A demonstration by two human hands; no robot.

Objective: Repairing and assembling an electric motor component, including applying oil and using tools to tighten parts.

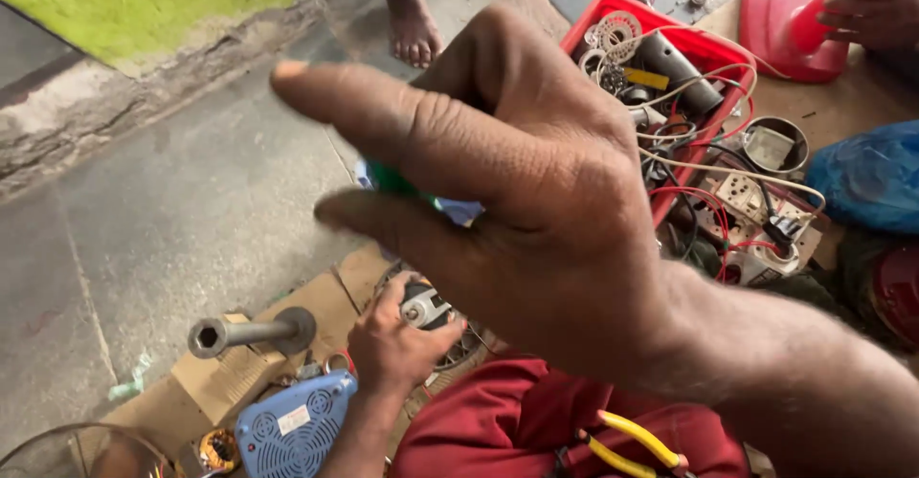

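Head view. Right hand point(536, 220), raised close to the camera, index and middle fingers extended, pinching a green-handled tool point(392, 181) (mostly hidden behind the fingers). Lower down, left hand point(397, 344), fingers curled around a small grey motor part point(424, 306) above the cardboard point(230, 377). Just right of the raised hand: red tray point(704, 47) of wires. Yellow-handled pliers point(632, 444) lie on the red cloth point(517, 421).
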